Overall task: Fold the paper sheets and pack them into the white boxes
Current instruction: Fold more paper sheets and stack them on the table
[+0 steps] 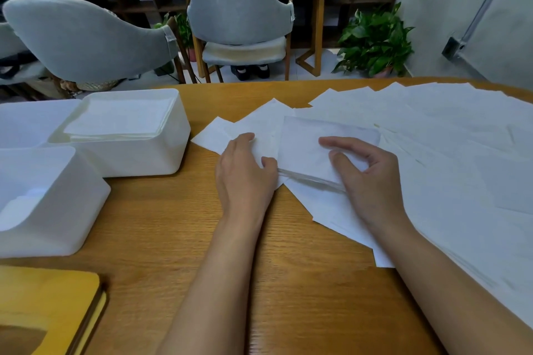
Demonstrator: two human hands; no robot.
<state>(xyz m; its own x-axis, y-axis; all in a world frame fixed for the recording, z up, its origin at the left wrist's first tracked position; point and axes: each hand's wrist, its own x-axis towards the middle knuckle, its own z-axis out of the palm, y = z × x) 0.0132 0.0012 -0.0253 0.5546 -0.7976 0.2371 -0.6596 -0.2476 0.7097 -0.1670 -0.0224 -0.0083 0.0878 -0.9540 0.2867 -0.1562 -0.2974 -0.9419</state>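
Left hand [245, 164] lies flat, fingers nearly straight, pressing the loose sheets at the left edge of the folded sheet [305, 150]. Right hand [366, 170] sits on top of that sheet, index finger stretched out, thumb down on the paper, other fingers loosely bent; it presses rather than pinches, as far as can be seen. The folded sheet lies mid-surface on the spread of paper, its crease along the near edge between the two hands. Progress looks like midway at best. The far white box [176, 153] at 10 o'clock holds a stack of folded sheets [121, 121] up to about its rim, so it is probably done. The near white box [57, 210] at 8 o'clock has only something white low inside, so it is mostly unfilled. A big pile of unfolded sheets [450, 158] fans out from 1 to 4 o'clock over the wooden surface [178, 239], so plenty is left to fold. The sheet in hand likely needs creasing, maybe another fold, then packing. Hard to tell: another white shape [28, 118] at 9 o'clock behind the boxes, box or lid unclear and cut off by the frame. The near box's contents are blurred and its left side is cropped. The sheet count in the pile cannot be read, since the layers blend together. A yellow object [43, 305] at 7 o'clock is cut off and unidentified.
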